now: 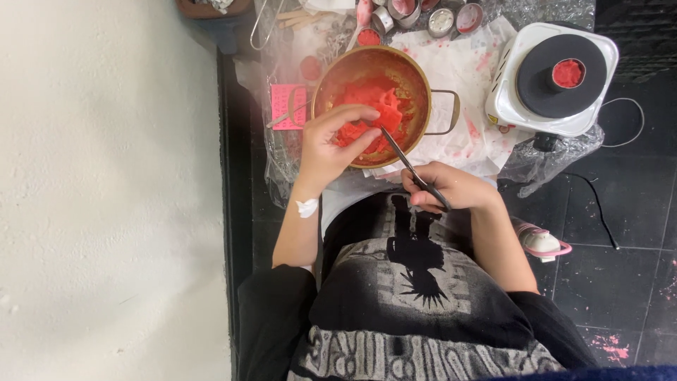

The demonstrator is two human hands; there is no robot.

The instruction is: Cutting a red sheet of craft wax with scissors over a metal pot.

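The left hand (pixel 330 144) curls over the near rim of a metal pot (pixel 371 104), its fingers pinching a red wax chunk (pixel 350 130). The right hand (pixel 451 189), just beside it and nearer the body, is closed around the handles of scissors (pixel 409 166) whose blades reach into the pot. More red pieces fill the pot. Beyond the right hand sits a white hotplate (pixel 557 77) carrying a small cup of red wax (pixel 568 73). Small tins (pixel 441 21) stand past the pot.
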